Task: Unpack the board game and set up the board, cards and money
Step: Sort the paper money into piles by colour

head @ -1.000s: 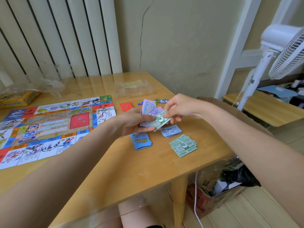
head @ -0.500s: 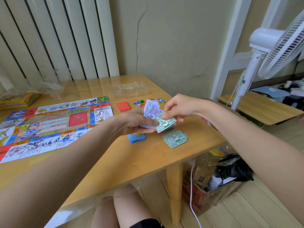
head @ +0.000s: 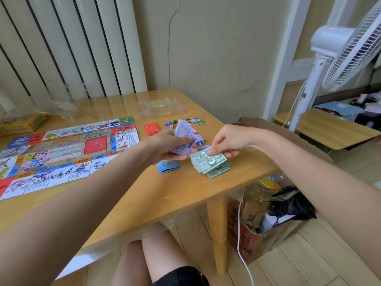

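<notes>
The colourful game board (head: 61,153) lies unfolded on the left half of the wooden table (head: 165,195). My left hand (head: 169,147) grips a fan of purple and blue play money (head: 183,139) above the table. My right hand (head: 224,141) pinches a green banknote (head: 210,159) just over the green money pile (head: 216,170) near the table's right edge. A blue card deck (head: 167,166) lies beside that pile, and a red card deck (head: 151,128) sits further back. Small pawns and a die (head: 171,124) lie behind my left hand.
A clear plastic tray (head: 160,107) stands at the back of the table. The yellow game box (head: 18,124) and crumpled plastic wrap sit at the far left. A white standing fan (head: 329,65) is to the right, and an open cardboard box (head: 266,223) sits on the floor below.
My right hand has drawn a green note away from the fan in my left hand and lowered it onto the green pile. My left hand stayed nearly in place.
</notes>
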The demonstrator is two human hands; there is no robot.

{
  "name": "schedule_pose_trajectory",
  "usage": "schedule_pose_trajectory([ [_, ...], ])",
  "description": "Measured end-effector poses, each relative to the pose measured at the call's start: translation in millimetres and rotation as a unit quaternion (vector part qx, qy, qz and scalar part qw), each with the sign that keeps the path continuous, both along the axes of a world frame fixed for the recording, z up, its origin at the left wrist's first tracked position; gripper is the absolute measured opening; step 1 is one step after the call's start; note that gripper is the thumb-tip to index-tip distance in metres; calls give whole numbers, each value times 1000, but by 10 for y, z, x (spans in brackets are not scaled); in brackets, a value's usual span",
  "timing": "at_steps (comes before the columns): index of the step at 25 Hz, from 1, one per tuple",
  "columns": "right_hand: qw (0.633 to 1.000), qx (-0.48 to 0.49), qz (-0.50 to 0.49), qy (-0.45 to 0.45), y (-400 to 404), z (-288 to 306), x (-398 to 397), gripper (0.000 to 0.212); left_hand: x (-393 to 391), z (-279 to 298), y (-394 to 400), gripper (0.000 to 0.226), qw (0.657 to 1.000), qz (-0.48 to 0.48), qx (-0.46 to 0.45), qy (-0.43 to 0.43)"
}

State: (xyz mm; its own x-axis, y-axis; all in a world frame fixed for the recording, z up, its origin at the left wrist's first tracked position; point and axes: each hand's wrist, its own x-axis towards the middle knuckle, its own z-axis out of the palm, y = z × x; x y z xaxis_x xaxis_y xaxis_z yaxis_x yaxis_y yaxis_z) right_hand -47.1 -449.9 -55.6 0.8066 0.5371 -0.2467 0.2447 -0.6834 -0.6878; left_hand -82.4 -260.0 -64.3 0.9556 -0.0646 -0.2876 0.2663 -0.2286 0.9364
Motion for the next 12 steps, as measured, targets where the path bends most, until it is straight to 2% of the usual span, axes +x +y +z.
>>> schedule_pose_trajectory([
  [3,996,-90,12,-21,-48,-84,16,33,9,-23,40,12,999,-23,28,32],
  [6,975,-200,27,-90,-9,-118,47,41,-40,-48,15,16,991,-71,61,91],
  [9,961,-221,5,-168,22,-64,64,41,-44,-74,-5,16,987,-89,44,129],
  [11,975,-198,0,-104,27,18,18,42,-25,-82,-10,15,987,-85,23,134],
  [12,976,-212,12,-55,34,54,-28,49,-21,-84,-14,15,987,-83,17,135],
])
